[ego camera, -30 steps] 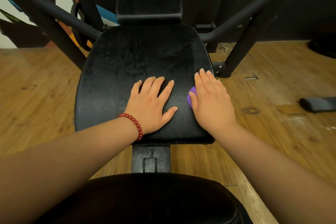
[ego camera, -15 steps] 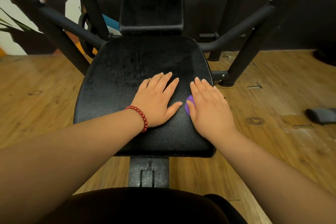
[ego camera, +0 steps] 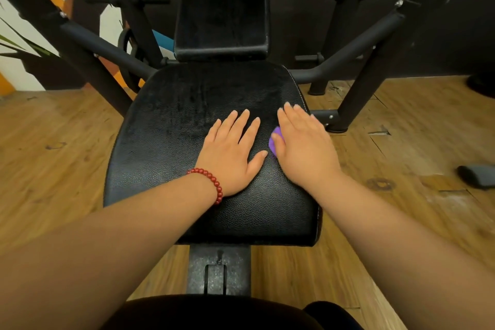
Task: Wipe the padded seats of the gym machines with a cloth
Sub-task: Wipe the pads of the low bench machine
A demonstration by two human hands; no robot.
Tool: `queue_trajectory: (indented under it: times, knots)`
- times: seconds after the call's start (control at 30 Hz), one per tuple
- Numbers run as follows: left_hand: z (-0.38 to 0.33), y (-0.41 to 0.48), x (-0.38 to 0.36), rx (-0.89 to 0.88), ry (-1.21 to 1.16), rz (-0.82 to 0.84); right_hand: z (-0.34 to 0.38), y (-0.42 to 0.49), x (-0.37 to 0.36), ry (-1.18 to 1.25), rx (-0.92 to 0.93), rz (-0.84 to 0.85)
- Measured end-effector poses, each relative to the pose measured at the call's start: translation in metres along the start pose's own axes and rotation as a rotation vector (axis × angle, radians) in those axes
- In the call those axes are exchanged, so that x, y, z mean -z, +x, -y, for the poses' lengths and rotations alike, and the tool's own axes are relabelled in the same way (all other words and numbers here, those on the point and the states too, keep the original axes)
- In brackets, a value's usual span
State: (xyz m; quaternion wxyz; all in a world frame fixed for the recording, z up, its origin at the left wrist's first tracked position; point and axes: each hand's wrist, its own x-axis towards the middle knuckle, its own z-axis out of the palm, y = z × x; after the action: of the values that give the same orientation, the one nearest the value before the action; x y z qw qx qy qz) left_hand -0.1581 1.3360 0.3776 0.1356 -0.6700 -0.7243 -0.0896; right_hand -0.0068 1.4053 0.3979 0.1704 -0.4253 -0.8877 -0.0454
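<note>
Sliding a little inward across the padded seat (ego camera: 187, 120) over the last second, the right hand (ego camera: 305, 150) is now lying just beside the left hand (ego camera: 230, 153), with the purple cloth (ego camera: 273, 140) nearly touching the left thumb. Nearest the camera, the person's dark-clad lap (ego camera: 214, 313) is filling the bottom edge, and a black metal bracket (ego camera: 218, 273) is showing just beyond it, under the seat's front edge. Two bare forearms are reaching forward over the black seat; the left wrist is wearing a red beaded bracelet (ego camera: 213, 182). The left hand is resting flat on the seat's middle with fingers spread, its grip open and holding nothing. The right hand is pressing flat near the seat's right edge, fingers straight and together, its grip open too, pinning the cloth beneath the palm so that only a small purple corner is peeking out by the thumb. Behind the seat, a black backrest pad (ego camera: 222, 21) is rising upright, and black frame bars (ego camera: 345, 53) are angling outward on both sides. A wooden floor (ego camera: 53, 155) is stretching around the machine, with a dark object (ego camera: 476, 175) lying on it at far right.
</note>
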Motion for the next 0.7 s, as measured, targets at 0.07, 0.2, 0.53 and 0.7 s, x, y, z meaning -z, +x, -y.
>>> queue_trajectory:
  times: [0.07, 0.2, 0.53, 0.7]
  knots:
    - [0.001, 0.001, 0.000, 0.001, 0.006, 0.014, -0.001, 0.012, 0.001, -0.015, -0.019, 0.026]
    - [0.002, 0.001, -0.001, -0.003, -0.001, 0.001, 0.003, -0.014, -0.006, -0.010, -0.015, 0.002]
    - [0.001, 0.002, 0.001, 0.000, -0.006, 0.038, 0.003, 0.028, 0.001, -0.007, -0.036, 0.052]
    - [0.002, 0.002, 0.002, -0.002, -0.053, 0.032, 0.010, -0.008, 0.005, -0.009, -0.077, 0.074]
